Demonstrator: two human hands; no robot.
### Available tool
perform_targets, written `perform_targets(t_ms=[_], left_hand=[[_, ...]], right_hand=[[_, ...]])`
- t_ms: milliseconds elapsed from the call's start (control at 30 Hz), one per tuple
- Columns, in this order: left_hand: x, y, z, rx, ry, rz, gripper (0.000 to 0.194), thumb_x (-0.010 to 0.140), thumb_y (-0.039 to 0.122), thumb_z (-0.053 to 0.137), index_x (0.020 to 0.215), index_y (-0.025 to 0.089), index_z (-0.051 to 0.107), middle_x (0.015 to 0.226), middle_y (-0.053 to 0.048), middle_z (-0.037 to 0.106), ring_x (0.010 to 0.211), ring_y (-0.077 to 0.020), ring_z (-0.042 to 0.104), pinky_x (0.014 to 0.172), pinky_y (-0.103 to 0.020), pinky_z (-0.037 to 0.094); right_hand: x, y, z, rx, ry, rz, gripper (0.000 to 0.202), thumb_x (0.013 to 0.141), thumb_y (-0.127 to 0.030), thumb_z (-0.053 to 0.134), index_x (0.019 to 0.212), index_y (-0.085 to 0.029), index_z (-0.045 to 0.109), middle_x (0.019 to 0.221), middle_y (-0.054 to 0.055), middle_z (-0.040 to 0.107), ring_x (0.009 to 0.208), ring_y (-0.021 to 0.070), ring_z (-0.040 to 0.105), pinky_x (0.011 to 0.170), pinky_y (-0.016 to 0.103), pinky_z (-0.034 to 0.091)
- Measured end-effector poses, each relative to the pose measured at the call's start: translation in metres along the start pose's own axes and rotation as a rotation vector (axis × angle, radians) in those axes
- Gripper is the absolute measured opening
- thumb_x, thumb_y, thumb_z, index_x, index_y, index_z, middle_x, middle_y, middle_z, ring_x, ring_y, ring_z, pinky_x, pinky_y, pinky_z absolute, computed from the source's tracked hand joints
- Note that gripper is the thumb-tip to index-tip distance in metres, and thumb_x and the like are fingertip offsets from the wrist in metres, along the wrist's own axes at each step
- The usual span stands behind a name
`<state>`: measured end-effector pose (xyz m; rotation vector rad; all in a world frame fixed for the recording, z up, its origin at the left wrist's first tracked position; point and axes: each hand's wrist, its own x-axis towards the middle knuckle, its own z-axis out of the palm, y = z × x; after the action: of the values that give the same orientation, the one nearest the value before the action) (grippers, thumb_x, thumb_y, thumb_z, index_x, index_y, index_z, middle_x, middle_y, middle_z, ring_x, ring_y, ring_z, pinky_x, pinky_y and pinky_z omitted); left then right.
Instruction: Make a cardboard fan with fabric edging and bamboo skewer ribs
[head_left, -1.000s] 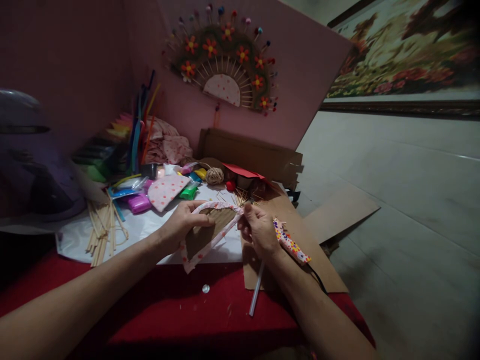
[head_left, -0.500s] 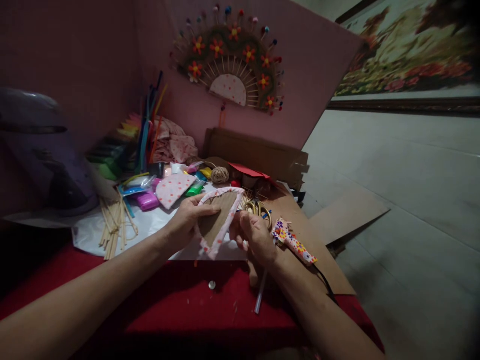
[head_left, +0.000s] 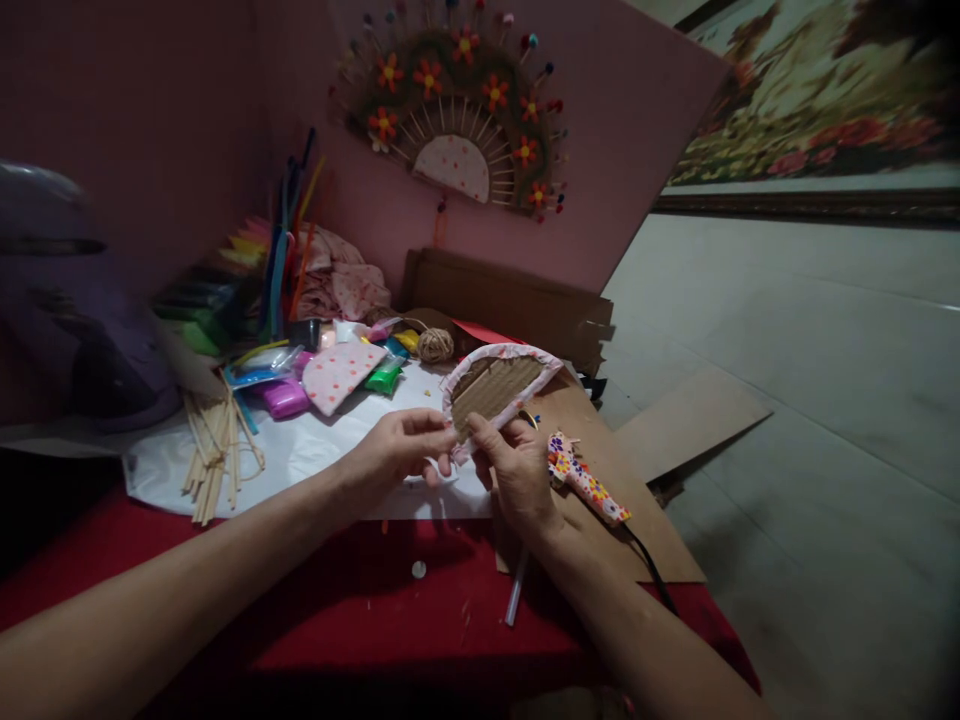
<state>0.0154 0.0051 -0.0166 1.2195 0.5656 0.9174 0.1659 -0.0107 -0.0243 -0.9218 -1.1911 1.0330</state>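
Observation:
A half-round cardboard piece (head_left: 495, 388), edged with folded pink dotted fabric, is held up above the table with its bare brown side facing me. My right hand (head_left: 517, 470) grips its lower edge, thumb on the cardboard face. At its lower left corner, the fingertips of my left hand (head_left: 405, 450) are pinched together on the fabric edge. A flower-patterned glue gun (head_left: 589, 482) with a black cord lies just right of my right hand. Below that hand a clear glue stick (head_left: 516, 592) pokes out. Scissors behind the right hand are mostly hidden.
Another dotted fabric half-round (head_left: 339, 376) rests among bright clay packets (head_left: 285, 398). Wooden sticks (head_left: 214, 460) lie at left, a twine ball (head_left: 435, 345) behind. A cardboard sheet (head_left: 622, 520) covers the table's right side. A decorated fan (head_left: 450, 120) hangs on the wall.
The cardboard piece has turned and moved up and right. My right hand has taken hold of it, while my left hand has shifted from its face to its lower left corner.

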Motion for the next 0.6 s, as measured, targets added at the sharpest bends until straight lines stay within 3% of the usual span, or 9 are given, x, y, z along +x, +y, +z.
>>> perform_targets(t_ms=[133, 600], left_hand=[[0.000, -0.006, 0.005, 0.048, -0.054, -0.029, 0.029, 0.060, 0.022, 0.077, 0.078, 0.013, 0.056, 0.069, -0.001, 0.062, 0.054, -0.0099, 0.055, 0.048, -0.021, 0.045], [-0.002, -0.003, 0.013, 0.192, 0.007, -0.009, 0.030, 0.068, 0.035, 0.070, 0.073, 0.014, 0.049, 0.060, -0.001, 0.063, 0.040, -0.0073, 0.051, 0.040, -0.020, 0.041]], right_hand=[[-0.001, 0.003, -0.001, -0.015, 0.074, -0.033, 0.034, 0.073, -0.041, 0.067, 0.057, -0.016, 0.051, 0.046, -0.006, 0.045, 0.037, 0.0044, 0.033, 0.035, 0.019, 0.025], [-0.005, 0.002, 0.002, -0.024, 0.071, -0.051, 0.035, 0.074, -0.040, 0.066, 0.055, -0.016, 0.050, 0.045, -0.006, 0.044, 0.035, 0.0049, 0.035, 0.033, 0.020, 0.026]])
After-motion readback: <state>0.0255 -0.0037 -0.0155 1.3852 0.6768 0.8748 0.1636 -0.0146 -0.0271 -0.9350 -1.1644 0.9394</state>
